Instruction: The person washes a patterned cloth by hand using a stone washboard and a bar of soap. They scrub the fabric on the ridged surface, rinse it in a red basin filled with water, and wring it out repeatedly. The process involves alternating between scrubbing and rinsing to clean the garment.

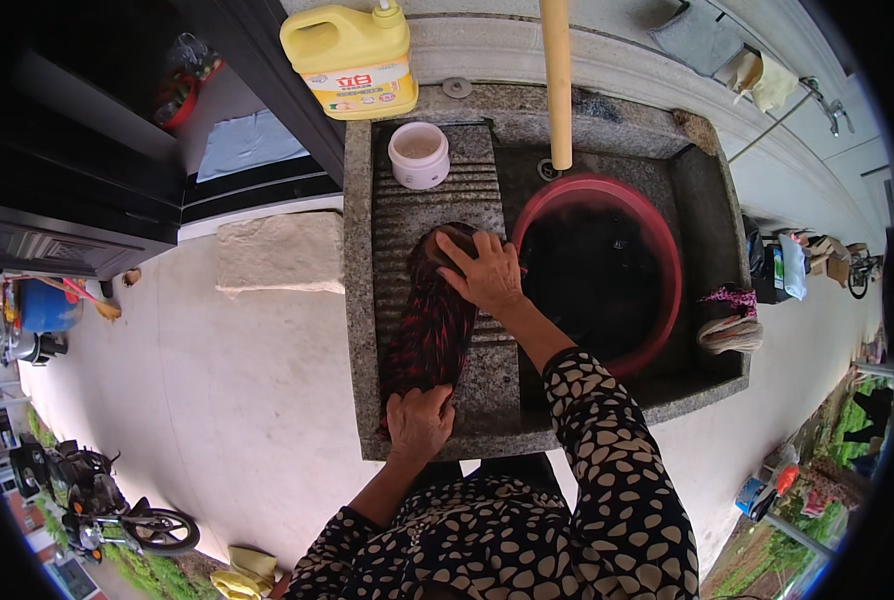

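1. The dark cloth (pixel 429 335) lies lengthwise on the ridged slab (pixel 472 205) in the left half of the stone sink (pixel 360 300); it runs from about the slab's middle down toward the sink's near-left corner, its near end close to the left edge.
2. It should handle soft and limp, folding rather than keeping a shape. It looks damp, so it is probably heavier than its bulk suggests and a little slippery. It hardly seems fragile, though pulling from one end could stretch it.
3. The surest hold is likely at both ends — a gathered bunch by the sink's near edge as an anchor, and a flat palm farther up, where the ridges back it. Lifted by one end, it would probably sag.
4. The left hand (pixel 420 425) curls its fingers over the near end, pinching a bunch of fabric. The right hand (pixel 489 270) lies at the far end, fingers partly spread over a brown thing (pixel 451 244) — I cannot tell what it is, or how firmly it is gripped.
5. The cloth looks nearly black with short red-pink streaks, rumpled into a long, narrow shape. Just beside it, toward the sink's right edge, sits the red basin (pixel 674 290) of dark liquid (pixel 587 270).
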`<act>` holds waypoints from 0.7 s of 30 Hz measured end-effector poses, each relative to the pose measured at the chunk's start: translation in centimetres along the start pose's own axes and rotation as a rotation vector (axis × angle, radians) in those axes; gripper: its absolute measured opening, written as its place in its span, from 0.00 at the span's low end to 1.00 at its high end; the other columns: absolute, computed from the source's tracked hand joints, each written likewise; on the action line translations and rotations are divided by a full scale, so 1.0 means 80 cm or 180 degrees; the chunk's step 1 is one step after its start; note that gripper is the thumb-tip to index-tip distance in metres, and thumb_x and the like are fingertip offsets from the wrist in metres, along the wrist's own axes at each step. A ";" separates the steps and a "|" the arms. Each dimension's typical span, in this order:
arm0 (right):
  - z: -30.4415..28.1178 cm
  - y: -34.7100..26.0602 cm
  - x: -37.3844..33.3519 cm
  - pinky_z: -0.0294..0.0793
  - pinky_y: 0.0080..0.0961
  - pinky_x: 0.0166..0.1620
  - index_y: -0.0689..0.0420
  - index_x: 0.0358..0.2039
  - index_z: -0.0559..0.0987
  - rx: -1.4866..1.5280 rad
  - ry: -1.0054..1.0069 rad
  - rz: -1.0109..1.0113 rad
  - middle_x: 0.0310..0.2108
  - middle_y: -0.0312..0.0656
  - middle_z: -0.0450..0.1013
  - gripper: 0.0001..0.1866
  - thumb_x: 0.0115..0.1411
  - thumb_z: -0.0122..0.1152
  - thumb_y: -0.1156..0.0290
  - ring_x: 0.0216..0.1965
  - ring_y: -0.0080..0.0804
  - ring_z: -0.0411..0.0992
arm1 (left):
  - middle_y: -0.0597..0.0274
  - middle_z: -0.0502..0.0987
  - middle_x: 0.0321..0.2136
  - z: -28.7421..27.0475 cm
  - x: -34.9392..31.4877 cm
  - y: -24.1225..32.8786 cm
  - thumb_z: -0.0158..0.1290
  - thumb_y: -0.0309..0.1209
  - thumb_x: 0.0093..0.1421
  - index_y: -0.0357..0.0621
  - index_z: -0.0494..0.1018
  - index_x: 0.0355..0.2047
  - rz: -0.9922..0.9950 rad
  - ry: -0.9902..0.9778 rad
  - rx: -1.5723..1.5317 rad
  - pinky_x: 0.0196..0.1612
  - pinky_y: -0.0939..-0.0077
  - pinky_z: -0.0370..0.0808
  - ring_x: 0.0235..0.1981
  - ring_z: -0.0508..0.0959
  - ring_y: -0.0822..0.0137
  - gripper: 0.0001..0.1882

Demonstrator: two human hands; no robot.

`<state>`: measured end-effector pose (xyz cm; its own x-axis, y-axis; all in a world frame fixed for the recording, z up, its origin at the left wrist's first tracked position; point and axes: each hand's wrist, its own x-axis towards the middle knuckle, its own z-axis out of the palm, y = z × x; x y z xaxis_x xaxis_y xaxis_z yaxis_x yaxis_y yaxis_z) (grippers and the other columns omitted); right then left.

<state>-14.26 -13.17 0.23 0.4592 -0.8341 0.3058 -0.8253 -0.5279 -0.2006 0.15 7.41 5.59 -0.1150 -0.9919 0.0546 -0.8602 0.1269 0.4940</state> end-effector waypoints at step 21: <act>-0.018 -0.037 0.012 0.68 0.37 0.28 0.38 0.56 0.73 0.0621 0.0023 0.0040 0.31 0.43 0.64 0.25 0.56 0.60 0.52 0.29 0.39 0.67 | 0.67 0.74 0.19 -0.010 -0.012 0.018 0.61 0.28 0.43 0.52 0.79 0.35 -0.0419 0.0139 0.0243 0.24 0.67 0.63 0.20 0.73 0.66 0.15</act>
<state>-11.86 -12.17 2.49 0.4462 -0.8401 0.3085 -0.7512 -0.5390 -0.3810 -0.62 8.51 6.94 0.0214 -0.9993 0.0322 -0.9018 -0.0054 0.4321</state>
